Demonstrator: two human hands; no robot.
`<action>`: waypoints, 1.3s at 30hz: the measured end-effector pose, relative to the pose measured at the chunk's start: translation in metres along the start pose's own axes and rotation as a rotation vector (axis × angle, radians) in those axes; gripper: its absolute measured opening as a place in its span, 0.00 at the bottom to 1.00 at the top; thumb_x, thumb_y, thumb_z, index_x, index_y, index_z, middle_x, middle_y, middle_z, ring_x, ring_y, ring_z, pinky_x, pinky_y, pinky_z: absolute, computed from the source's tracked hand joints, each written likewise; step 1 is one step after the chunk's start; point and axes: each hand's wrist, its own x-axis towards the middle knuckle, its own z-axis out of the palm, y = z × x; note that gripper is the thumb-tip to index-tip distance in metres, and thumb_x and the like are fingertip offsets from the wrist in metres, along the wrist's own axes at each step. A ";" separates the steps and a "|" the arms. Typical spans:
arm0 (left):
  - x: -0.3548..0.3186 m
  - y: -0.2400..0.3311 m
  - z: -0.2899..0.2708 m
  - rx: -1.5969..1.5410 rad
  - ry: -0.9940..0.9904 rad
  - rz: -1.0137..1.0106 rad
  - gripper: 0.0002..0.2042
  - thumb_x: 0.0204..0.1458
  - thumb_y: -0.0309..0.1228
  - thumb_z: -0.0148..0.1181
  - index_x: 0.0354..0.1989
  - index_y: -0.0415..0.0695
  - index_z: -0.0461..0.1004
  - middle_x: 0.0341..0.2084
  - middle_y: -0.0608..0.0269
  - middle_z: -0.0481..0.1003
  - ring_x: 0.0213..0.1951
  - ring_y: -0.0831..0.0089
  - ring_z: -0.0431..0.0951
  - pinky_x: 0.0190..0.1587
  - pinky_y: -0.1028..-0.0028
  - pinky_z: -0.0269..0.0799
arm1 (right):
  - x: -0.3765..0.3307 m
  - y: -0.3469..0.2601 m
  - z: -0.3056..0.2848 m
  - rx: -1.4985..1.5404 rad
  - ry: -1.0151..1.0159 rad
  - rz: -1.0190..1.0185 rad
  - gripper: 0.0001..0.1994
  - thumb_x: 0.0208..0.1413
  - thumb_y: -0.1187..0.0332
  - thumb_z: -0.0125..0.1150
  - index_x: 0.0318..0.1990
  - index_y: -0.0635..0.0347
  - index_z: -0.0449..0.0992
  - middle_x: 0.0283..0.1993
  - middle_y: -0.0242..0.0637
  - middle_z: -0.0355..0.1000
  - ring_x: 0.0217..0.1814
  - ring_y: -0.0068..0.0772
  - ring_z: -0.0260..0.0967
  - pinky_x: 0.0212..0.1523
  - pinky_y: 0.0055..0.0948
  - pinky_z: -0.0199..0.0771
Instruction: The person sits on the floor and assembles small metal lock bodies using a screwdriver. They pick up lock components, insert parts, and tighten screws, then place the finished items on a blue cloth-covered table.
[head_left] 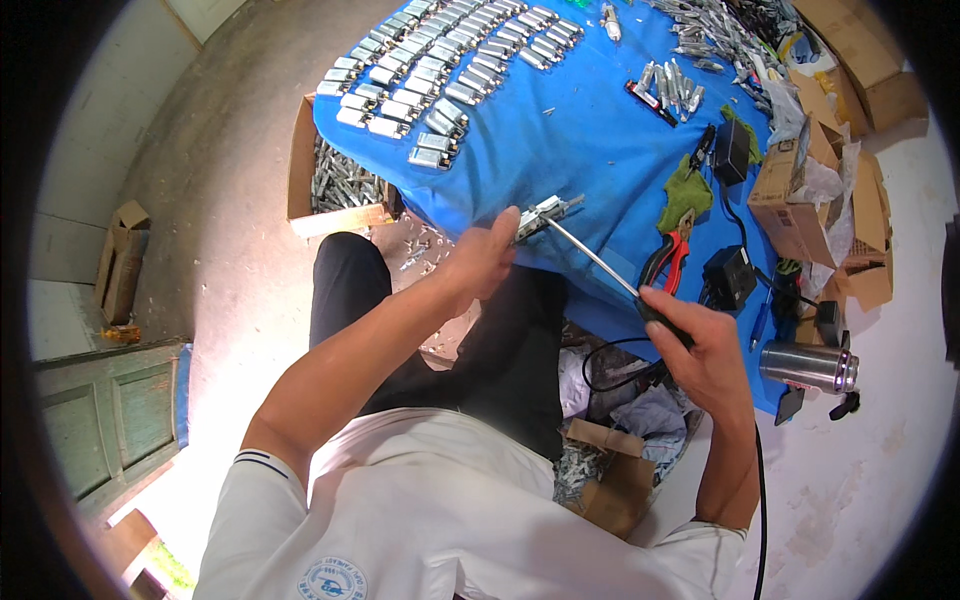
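A small silver metal assembly (541, 216) is at the near edge of the blue-covered counter (545, 130), one end pinched in the grip of the left hand (484, 262). The right hand (708, 352) closes its grip around the black handle of a screwdriver (598, 261), whose shaft reaches the assembly. Red-and-black-handled pliers (672, 262) lie near the right hand; farther off, rectangular silver pieces (402, 98) stand in rows. A steel flask (808, 367) lies on its side at the right.
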 end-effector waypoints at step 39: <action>-0.004 0.004 0.014 0.060 0.040 0.046 0.29 0.53 0.65 0.45 0.15 0.54 0.52 0.14 0.76 0.48 0.15 0.82 0.44 0.17 0.78 0.37 | 0.021 0.021 -0.042 0.137 -0.214 0.179 0.17 0.54 0.72 0.60 0.52 0.62 0.75 0.29 0.36 0.75 0.29 0.19 0.65 0.32 0.23 0.67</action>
